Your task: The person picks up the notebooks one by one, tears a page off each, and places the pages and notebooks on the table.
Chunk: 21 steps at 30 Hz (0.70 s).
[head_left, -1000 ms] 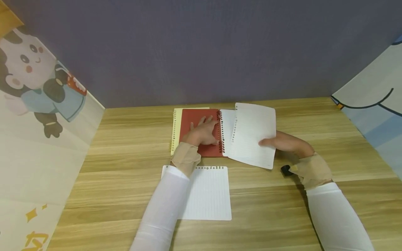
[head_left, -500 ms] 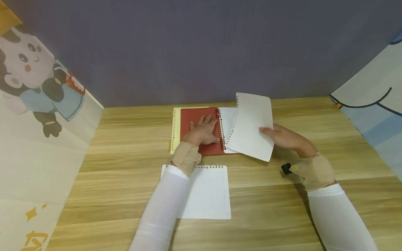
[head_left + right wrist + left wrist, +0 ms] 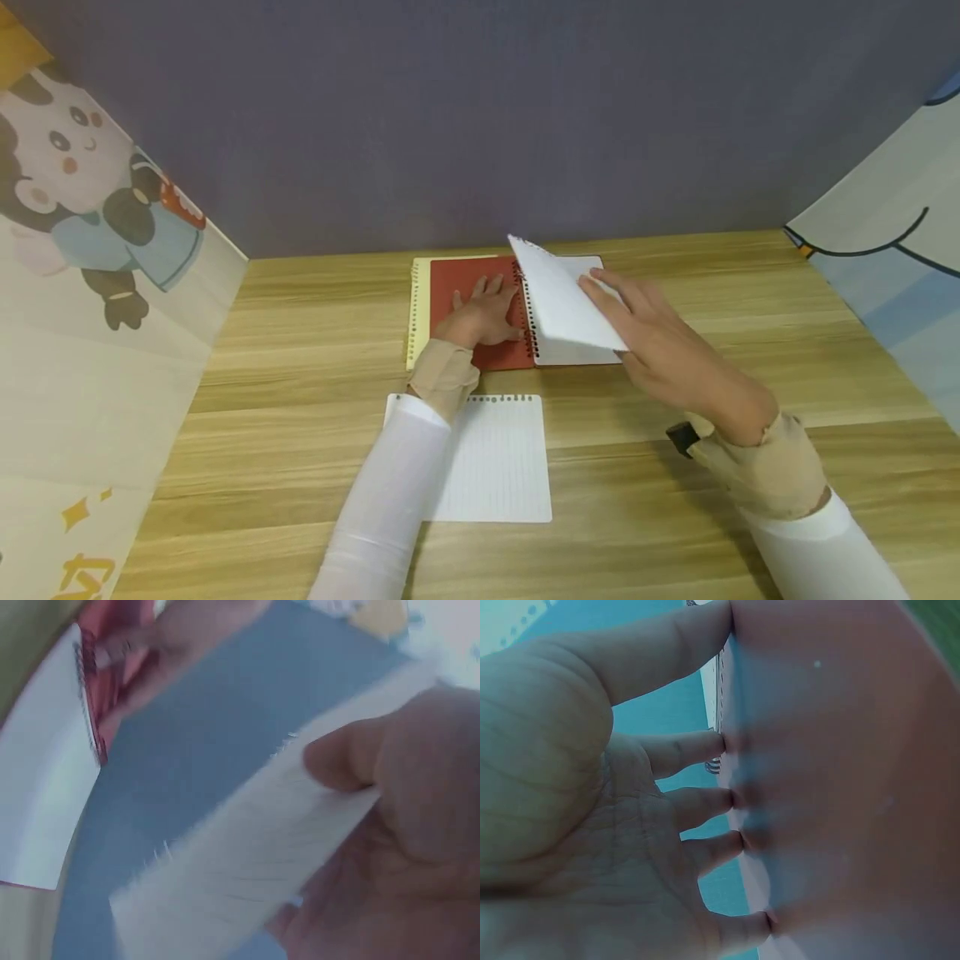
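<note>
A spiral notebook lies open at the table's back, its red cover [image 3: 448, 279] on the left and white pages [image 3: 577, 353] on the right. With fingers spread, my left hand [image 3: 480, 321] presses its fingertips on the red cover beside the spiral. My right hand [image 3: 671, 358] pinches a sheet of paper [image 3: 558, 300] by one edge, thumb on one face. The sheet is held tilted above the white pages. In the right wrist view, the paper [image 3: 240, 847] shows a ragged edge with small torn bits, apart from the spiral [image 3: 90, 697].
Another lined sheet [image 3: 498, 467] with punched holes lies in front of the notebook, partly under my left sleeve [image 3: 382, 508]. A yellow punched sheet or cover [image 3: 420, 312] sticks out left of the red cover. A dark wall [image 3: 480, 125] rises behind the wooden table [image 3: 285, 433].
My right hand has pulled the sheet off the spiral, turned it and tilted it up to the left, uncovering the pages below. The left hand has stayed on the red cover.
</note>
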Motion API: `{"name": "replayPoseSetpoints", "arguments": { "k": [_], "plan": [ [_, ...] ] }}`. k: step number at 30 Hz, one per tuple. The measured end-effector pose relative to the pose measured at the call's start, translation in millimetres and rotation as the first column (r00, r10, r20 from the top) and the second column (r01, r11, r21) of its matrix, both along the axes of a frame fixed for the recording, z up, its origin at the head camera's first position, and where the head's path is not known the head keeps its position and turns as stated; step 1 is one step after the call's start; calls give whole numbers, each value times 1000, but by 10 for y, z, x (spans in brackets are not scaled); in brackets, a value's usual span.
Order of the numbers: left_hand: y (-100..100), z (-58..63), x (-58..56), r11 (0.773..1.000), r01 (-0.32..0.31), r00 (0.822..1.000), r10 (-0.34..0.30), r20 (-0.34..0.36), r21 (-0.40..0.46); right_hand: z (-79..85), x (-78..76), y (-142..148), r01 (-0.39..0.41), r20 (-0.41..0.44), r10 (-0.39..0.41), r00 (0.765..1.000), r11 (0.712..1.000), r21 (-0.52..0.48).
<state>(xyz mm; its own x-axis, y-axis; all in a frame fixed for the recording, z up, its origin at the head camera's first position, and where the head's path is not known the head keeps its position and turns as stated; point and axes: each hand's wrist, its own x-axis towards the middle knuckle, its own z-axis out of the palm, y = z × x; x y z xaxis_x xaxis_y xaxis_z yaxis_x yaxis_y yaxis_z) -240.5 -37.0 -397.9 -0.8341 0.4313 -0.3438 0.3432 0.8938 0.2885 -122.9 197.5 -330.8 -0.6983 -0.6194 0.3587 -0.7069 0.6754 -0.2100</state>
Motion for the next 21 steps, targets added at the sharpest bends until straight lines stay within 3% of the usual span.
{"name": "replayPoseSetpoints", "arguments": {
  "k": [2, 6, 11, 15, 21],
  "plan": [
    [-2, -2, -1, 1000, 0, 1000, 0, 4, -1, -42, 165, -52, 39, -11, -38, 999, 993, 113],
    [-8, -17, 8, 1000, -7, 1000, 7, -1, 13, -222, 509, -111, 68, 46, -87, 995, 948, 312],
    [0, -7, 23, 1000, -15, 1000, 15, -14, 21, -469, 820, -160, 20, 115, -71, 991, 916, 400],
    [-2, 5, 32, 999, -21, 1000, 22, -21, 25, -576, 904, -182, 2, 184, -87, 979, 909, 417],
    [-10, 10, 42, 1000, -17, 1000, 18, -18, 26, -616, 873, -181, -5, 293, -121, 949, 917, 398]
  ]
}}
